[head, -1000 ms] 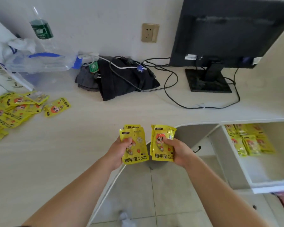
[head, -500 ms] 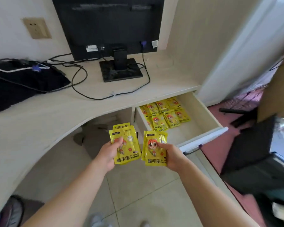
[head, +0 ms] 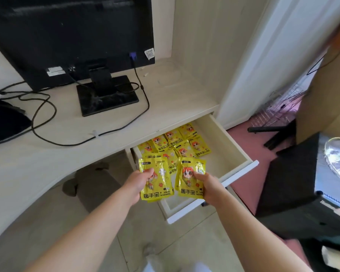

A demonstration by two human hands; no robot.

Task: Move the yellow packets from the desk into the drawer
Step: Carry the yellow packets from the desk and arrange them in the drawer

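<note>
- Over the open drawer now, off the desk
- my left hand pinches one yellow stack, right hand a second stack
- just the drop left for these

Left hand, right hand: curled grips.

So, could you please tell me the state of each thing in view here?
drawer: pulled open.
packets in drawer: lying flat on its bottom.
left hand: grips a stack of packets.
right hand: grips a second stack.
monitor: upright on its stand, blue plug in.
</note>
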